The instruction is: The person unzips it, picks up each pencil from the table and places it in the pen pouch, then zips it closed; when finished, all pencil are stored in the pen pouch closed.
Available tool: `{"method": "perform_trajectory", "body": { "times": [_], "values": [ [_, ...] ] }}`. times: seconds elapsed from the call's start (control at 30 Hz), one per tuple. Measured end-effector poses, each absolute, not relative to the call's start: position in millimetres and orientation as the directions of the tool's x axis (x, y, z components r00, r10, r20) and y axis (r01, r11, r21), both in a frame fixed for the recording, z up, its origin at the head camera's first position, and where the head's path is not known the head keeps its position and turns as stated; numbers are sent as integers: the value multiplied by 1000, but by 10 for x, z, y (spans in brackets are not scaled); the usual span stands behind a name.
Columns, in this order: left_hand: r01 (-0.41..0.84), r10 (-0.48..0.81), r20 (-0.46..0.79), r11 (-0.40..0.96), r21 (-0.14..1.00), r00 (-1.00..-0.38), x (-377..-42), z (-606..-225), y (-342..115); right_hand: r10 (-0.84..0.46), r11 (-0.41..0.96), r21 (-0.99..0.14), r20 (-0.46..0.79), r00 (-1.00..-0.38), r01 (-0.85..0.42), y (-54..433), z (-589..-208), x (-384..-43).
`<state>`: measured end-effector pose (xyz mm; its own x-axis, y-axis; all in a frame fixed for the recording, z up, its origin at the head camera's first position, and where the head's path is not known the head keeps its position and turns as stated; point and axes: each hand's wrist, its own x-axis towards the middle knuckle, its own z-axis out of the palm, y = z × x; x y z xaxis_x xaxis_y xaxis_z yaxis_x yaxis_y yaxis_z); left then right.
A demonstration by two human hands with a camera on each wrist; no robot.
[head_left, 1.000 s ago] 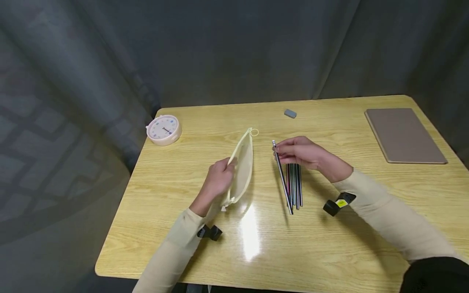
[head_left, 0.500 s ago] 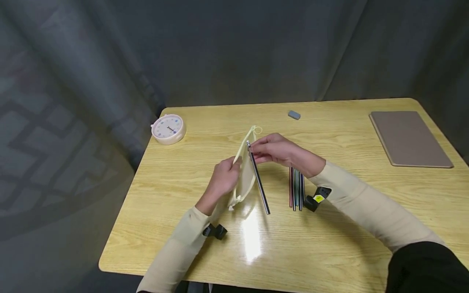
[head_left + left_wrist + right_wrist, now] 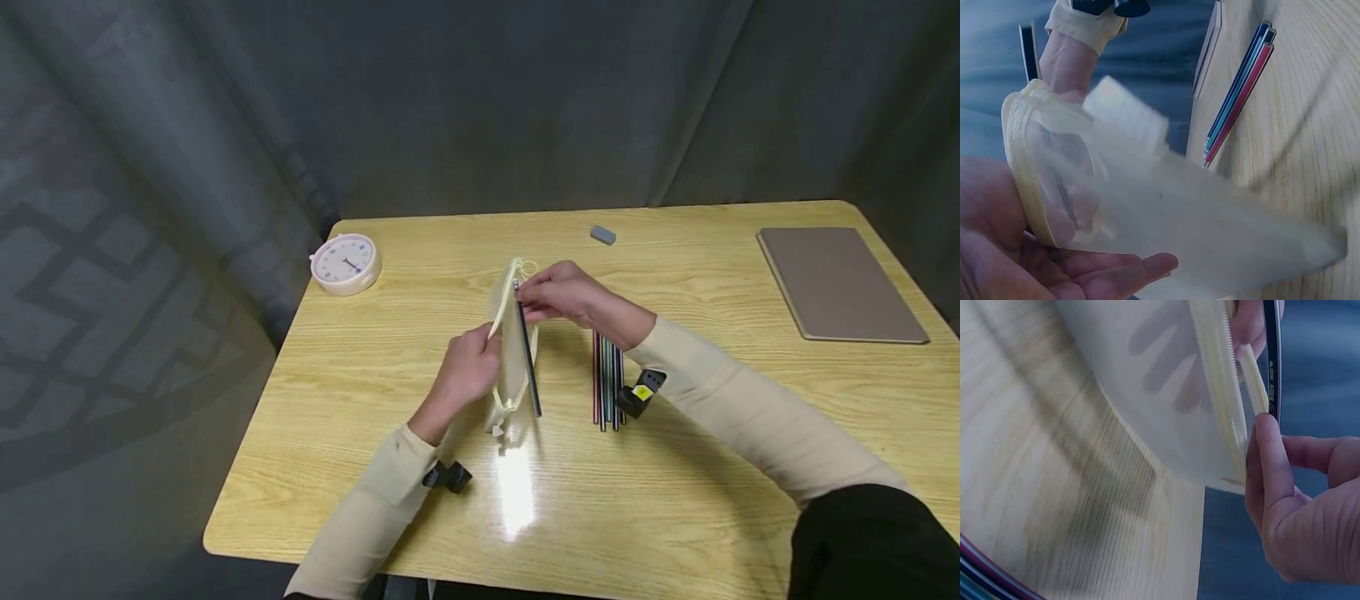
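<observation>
A pale yellow, see-through zip pouch (image 3: 513, 354) stands with its mouth spread above the table. My left hand (image 3: 471, 365) grips one side of its zip edge; in the left wrist view the fingers lie along the sheer wall. Between the fingertips of my right hand (image 3: 572, 298) is a dark pencil (image 3: 529, 362), pinched near its white-tipped end. The pencil slants along the pouch mouth, and in the right wrist view those fingers touch the zip rim. Several colored pencils (image 3: 606, 385) lie side by side on the table, partly under the right forearm.
A round pink clock (image 3: 345, 263) sits at the table's back left. A grey eraser (image 3: 603, 235) lies near the back edge. To the right is a closed brown notebook (image 3: 842, 285). The wooden table (image 3: 315, 467) ends at a dark curtain (image 3: 495, 108).
My right hand has carried the pencil left, away from the pencils on the table, to the pouch mouth. The left hand and pouch have shifted slightly right.
</observation>
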<state>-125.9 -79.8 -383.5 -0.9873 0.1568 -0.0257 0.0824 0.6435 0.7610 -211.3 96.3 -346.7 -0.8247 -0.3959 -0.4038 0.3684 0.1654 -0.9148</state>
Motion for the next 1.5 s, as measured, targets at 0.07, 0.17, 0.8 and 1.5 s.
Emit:
{"method": "perform_trajectory", "body": {
  "times": [0.07,0.17,0.8,1.5],
  "values": [
    [92,166,-24,653,752,-986,-1250,-3832,-790,-365,180,-912,-410,-836,369,947,-3469,-2135],
    [109,177,-15,669,735,-984,-1237,-3820,-775,-326,207,-911,-408,-853,357,937,-3472,-2170],
    [101,173,-29,695,712,-985,-1238,-3785,-736,-272,275,-912,-378,-885,305,866,-3490,-2171],
    [46,122,-52,684,728,-991,-1291,-3773,-853,-421,58,-947,-311,-852,317,1278,-3409,-2143]
  ]
}}
